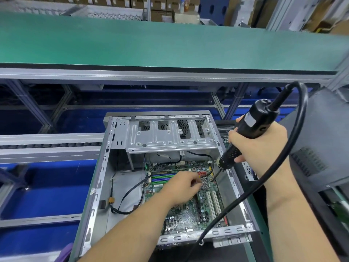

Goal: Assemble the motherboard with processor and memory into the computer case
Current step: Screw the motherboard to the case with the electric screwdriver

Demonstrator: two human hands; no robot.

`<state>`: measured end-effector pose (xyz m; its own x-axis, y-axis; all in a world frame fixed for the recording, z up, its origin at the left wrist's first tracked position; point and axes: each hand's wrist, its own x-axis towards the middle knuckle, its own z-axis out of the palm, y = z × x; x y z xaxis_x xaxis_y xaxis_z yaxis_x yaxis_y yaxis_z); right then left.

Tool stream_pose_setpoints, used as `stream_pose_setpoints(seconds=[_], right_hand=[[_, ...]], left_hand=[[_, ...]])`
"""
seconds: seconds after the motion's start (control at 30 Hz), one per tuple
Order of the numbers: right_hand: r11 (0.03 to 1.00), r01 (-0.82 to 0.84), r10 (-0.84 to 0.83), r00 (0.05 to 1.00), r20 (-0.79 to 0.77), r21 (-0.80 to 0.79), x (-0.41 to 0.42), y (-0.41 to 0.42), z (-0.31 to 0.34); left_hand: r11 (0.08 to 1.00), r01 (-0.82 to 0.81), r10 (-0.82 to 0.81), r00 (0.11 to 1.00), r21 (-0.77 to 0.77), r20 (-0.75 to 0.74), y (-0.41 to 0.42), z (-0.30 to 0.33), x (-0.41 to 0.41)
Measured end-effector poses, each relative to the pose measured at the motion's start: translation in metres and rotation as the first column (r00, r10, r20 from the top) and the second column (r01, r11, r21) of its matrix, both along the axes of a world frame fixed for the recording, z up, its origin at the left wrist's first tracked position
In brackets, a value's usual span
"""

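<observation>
Work station on an assembly line. One green conveyor belt [170,42] spans the view at 12 o'clock, on a grey aluminium frame; stacked cartons [120,1] stand beyond it. Blue panels lie below and at 9 o'clock.

One open case [98,186] lies on its side at centre, its near rim at 6 o'clock. One drive cage [170,137] fills its far end. One motherboard [188,214] lies flat on the case floor, toward the 3 o'clock wall; bare floor with black cables [132,193] remains at 9 o'clock.

Two hands. Right hand [260,146] grips one electric screwdriver [251,129], tilted, bit down at the board's far right corner; its cord [294,148] loops to 6 o'clock. Left hand [181,188] rests over the board's middle, fingertips pinched together; what they hold cannot be told.
</observation>
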<state>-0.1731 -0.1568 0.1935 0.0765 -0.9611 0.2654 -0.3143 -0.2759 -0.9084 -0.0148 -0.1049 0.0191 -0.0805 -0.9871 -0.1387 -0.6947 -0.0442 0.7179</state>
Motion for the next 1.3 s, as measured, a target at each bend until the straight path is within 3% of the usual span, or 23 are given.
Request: stream_pose_setpoints(seconds=[0.1, 0.3, 0.4, 0.73, 0.9, 1.13, 1.2, 1.3], right_hand=[[1.0, 0.007, -0.007, 1.0, 0.006, -0.015, 0.002, -0.002, -0.003], [1.0, -0.006, 0.006, 1.0, -0.01, -0.03, 0.003, 0.0, -0.005], [0.998, -0.011, 0.005, 0.997, -0.08, -0.064, 0.003, -0.001, -0.005], [0.998, 0.016, -0.022, 0.994, -0.105, -0.056, 0.002, -0.003, -0.008], [0.999, -0.038, 0.038, 0.999, -0.028, -0.021, 0.007, 0.002, -0.007], [0.999, -0.044, 0.04, 0.992, -0.123, -0.025, 0.01, 0.005, -0.01], [0.999, -0.044, 0.043, 0.995, -0.092, -0.008, 0.008, 0.004, -0.01], [0.999, -0.032, 0.033, 0.997, -0.072, 0.017, 0.006, 0.006, -0.009]], left_hand=[[0.981, -0.109, 0.093, 0.99, -0.161, -0.103, -0.002, 0.008, -0.009], [0.937, -0.214, 0.073, 0.893, -0.276, -0.443, -0.005, 0.035, -0.025], [0.929, -0.222, 0.034, 0.846, -0.294, -0.532, -0.013, 0.055, -0.035], [0.952, -0.178, 0.01, 0.83, -0.248, -0.558, -0.022, 0.066, -0.047], [0.932, -0.204, -0.001, 0.825, -0.301, -0.565, -0.018, 0.066, -0.039], [0.98, -0.136, 0.016, 0.781, -0.145, -0.624, -0.015, 0.061, -0.027], [0.985, -0.148, 0.06, 0.786, -0.093, -0.615, -0.01, 0.054, -0.02], [0.956, -0.291, 0.258, 0.818, 0.016, -0.514, -0.003, 0.039, -0.009]])
